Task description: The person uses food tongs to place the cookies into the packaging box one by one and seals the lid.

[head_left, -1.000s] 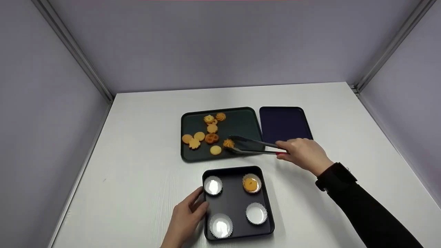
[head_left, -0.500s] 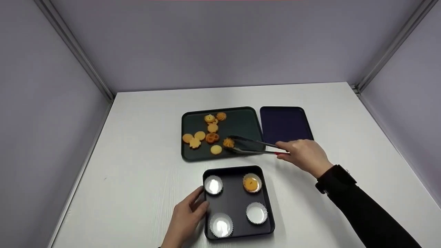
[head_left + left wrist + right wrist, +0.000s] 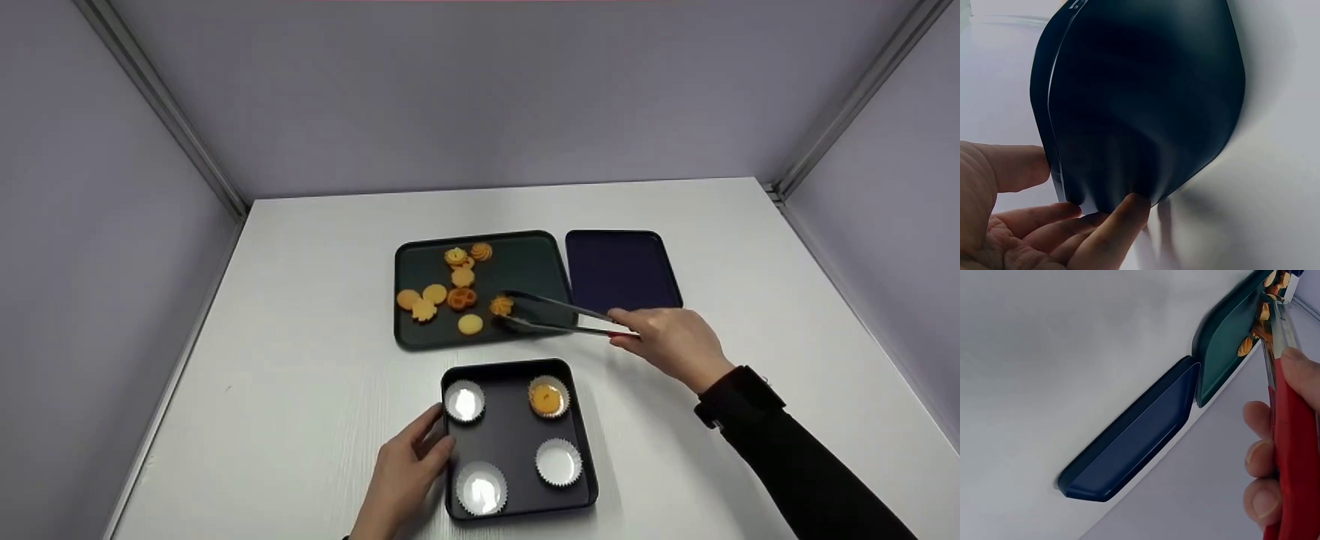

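My right hand (image 3: 671, 345) grips metal tongs (image 3: 562, 328) with red handles (image 3: 1297, 455). Their tips stand on either side of a small ridged piped cookie (image 3: 501, 305), close over the green tray (image 3: 532, 262). Nearer to me, my left hand (image 3: 405, 469) holds the left side of a dark square baking tin (image 3: 517, 501), thumb at the rim and fingers against the outer wall (image 3: 1140, 112). White paper cups stand in the tin's corners. The back right cup (image 3: 568, 397) contains a round golden cookie (image 3: 546, 400); bare white insides show in the others, such as the front right cup (image 3: 559, 463).
Several cookies lie on the green tray's left half, among them a pretzel-shaped one (image 3: 462, 298) and a plain round one (image 3: 470, 324). A dark blue tray (image 3: 622, 270) sits against the green tray's right side. Panel walls (image 3: 480, 97) enclose the white table (image 3: 315, 300).
The tongs and the piped cookie between their tips have shifted slightly up and to the right, along with my right hand. The left hand stays at the tin.
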The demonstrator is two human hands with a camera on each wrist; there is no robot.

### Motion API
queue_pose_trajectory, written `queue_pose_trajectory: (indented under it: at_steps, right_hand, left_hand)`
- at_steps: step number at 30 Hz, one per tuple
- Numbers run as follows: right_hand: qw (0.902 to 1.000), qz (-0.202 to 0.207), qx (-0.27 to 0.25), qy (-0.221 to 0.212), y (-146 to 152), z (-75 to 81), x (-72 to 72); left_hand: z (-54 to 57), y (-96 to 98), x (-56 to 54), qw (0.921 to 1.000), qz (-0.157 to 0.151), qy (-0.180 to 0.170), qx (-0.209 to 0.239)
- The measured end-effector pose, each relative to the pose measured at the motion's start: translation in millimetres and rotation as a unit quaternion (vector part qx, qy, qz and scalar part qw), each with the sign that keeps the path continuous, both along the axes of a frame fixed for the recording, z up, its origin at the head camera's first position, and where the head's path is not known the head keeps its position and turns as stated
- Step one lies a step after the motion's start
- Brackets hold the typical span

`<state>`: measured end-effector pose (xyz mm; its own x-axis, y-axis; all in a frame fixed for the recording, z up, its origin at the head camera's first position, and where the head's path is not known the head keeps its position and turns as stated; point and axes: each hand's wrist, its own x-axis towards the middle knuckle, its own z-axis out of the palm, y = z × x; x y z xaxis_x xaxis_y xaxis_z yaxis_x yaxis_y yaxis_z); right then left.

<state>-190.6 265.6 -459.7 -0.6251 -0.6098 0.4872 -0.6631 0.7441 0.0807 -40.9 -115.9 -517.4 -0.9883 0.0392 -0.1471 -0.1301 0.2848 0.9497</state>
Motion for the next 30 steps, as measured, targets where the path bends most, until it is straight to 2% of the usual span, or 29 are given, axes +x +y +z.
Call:
queue_pose_trajectory:
  at_steps: [7,15,19,24,30]
  right_hand:
    - [0.9994,0.014,-0.021,0.024,3,0.9,3.5]
    - [0.9975,0.039,-0.037,0.045,7,11.0,15.1]
    - [0.9953,0.065,-0.054,0.048,8,17.6,26.2]
    - [0.9894,0.117,-0.08,0.032,11,24.1,43.5]
    - [0.9837,0.154,-0.089,0.023,10,24.9,61.1]
  left_hand:
    - [0.5,-0.7,3.1,0.9998,0.0,0.002,0.022]
    - [0.8,-0.6,1.0,0.9999,0.002,0.007,0.01]
    - [1.2,-0.3,1.1,0.9999,0.002,0.008,0.007]
    - [2.2,-0.1,0.6,1.0,-0.001,0.007,0.003]
    - [3.0,-0.2,0.0,0.9999,-0.005,0.003,-0.013]
